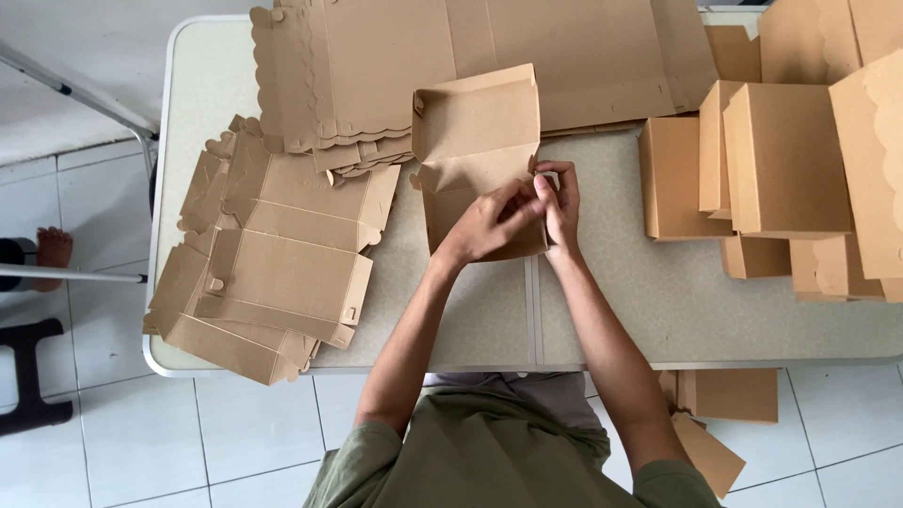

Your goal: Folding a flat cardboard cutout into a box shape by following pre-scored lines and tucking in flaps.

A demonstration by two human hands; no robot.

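Both hands met at centre frame on one half-folded box (475, 132) of brown card. Left hand (484, 226): fingers curled narrow, pinching a flap at the box's right side, palm lying over the lower panel. Right hand (562, 202): fingers closed narrow on the same flap edge from the right, fingertips touching those of the left. Box: standing partly formed on the table (658, 310), open side up toward the top of the frame, back and side walls raised, lower part hidden under the hands.

Table: pale, speckled top with white rim, a seam running down its middle just below the hands.

Flat blanks (273, 273): a loose pile of unfolded card cut-outs, left of centre, fanned and overhanging the table's lower left edge. Near the box but apart from it.

Large sheets (489, 56): a stack of bigger flat blanks with scalloped edges across the top of the frame, just behind the box; contact with it could not be told.

Finished boxes (781, 160): several closed brown boxes grouped at right of frame, some stacked, well apart from the hands.

Fallen pieces (724, 404): card pieces on the tiled floor (141, 442), lower right, beside the person's right arm.

Person: green shirt (489, 461), bottom centre.

Stool (28, 376): dark, lower left on the floor. Another person's foot (54, 246) showed at the left edge.
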